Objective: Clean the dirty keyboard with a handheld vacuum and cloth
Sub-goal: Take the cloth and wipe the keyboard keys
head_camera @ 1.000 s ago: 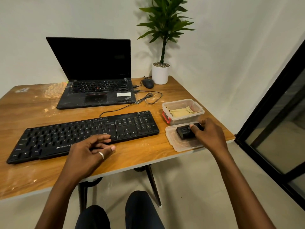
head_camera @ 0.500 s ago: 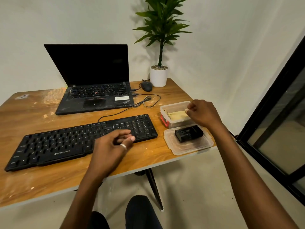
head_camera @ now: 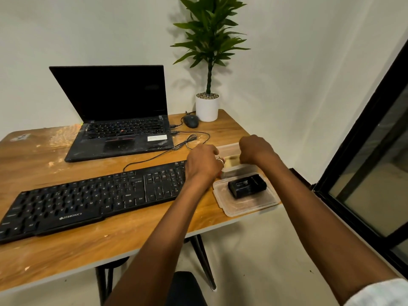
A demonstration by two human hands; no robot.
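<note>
Keyboard (head_camera: 88, 202) beside container (head_camera: 228, 148), where left hand (head_camera: 202, 164) and right hand (head_camera: 256, 150) curl.

White wall (head_camera: 287, 62); wooden table (head_camera: 77, 250), black-framed window (head_camera: 375, 168)

We wear a pale metal ring (head_camera: 220, 160) on a finger of our left hand (head_camera: 203, 165). Our forearms (head_camera: 159, 244) are bare, and a light, whitish sleeve (head_camera: 379, 292) shows only high on the right one. Dark trousers (head_camera: 187, 288) cover our knee.
</note>
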